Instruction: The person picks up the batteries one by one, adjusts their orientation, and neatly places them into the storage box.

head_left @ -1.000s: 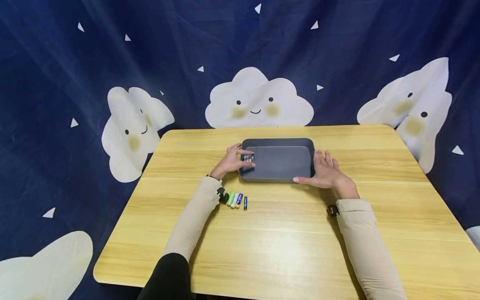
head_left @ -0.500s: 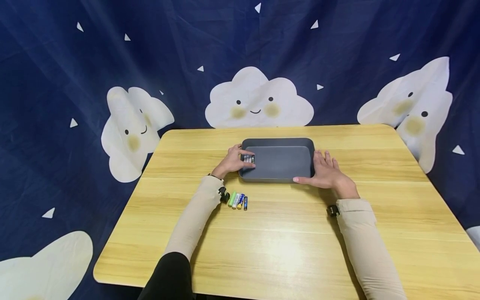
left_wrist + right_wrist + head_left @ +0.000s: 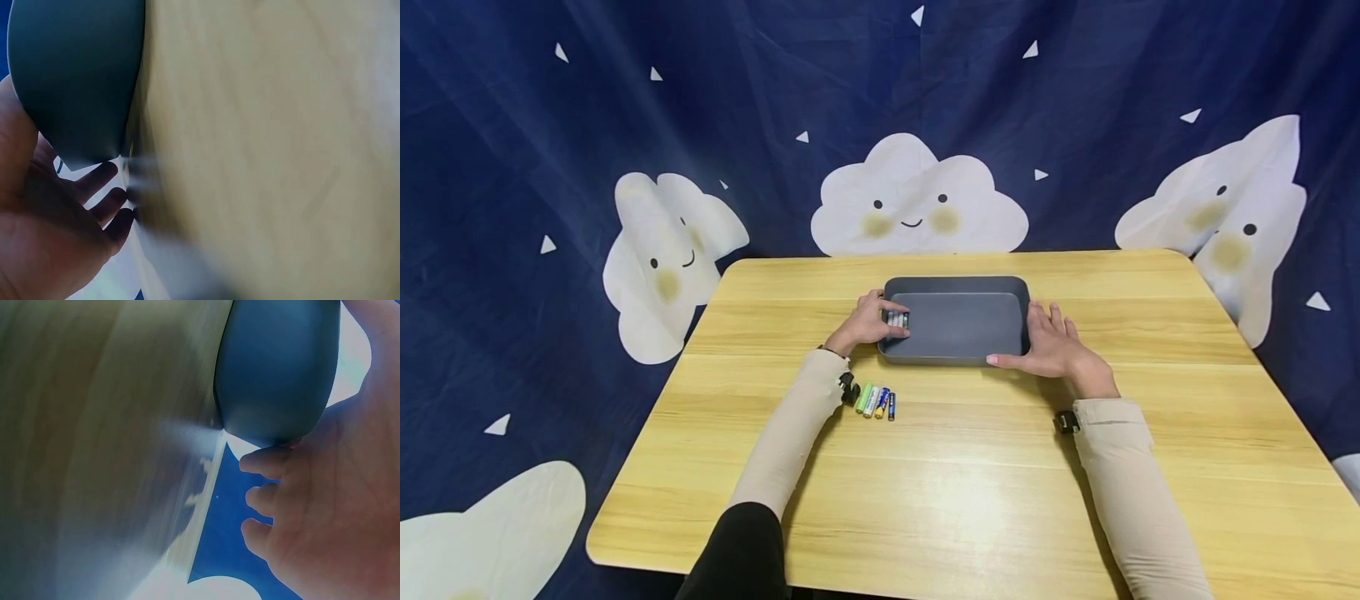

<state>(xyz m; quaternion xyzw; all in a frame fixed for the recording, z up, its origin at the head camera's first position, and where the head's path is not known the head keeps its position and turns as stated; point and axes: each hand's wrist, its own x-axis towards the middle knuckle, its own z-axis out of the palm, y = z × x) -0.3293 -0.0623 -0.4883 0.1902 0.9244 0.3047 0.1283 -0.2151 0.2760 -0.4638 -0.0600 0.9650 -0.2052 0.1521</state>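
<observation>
A dark grey rectangular tray (image 3: pixel 958 360) rests on the wooden table. My left hand (image 3: pixel 863 322) reaches over the tray's left wall. Its thumb and forefinger pinch a short row of batteries (image 3: pixel 897 319) at both ends, inside the tray against that wall. In the left wrist view the other fingers (image 3: pixel 112 203) stay outside, beneath the tray's end; the batteries are hidden there. My right hand (image 3: pixel 1054 343) lies along the right wall with straight fingers, its thumb at the front right corner. The right wrist view has its palm (image 3: pixel 337 487) beside the tray's outer wall.
Several batteries lie side by side in front of the tray: a green one (image 3: pixel 864 397), a white one (image 3: pixel 872 402), a blue and gold one (image 3: pixel 882 403) and a thin dark blue one (image 3: pixel 892 407). The left wrist camera (image 3: pixel 848 389) is close beside the green battery.
My left hand and wrist have shifted slightly right, and the green, white and blue-gold batteries on the table have moved a little right, nearer the thin one. My right hand and the tray stay still.
</observation>
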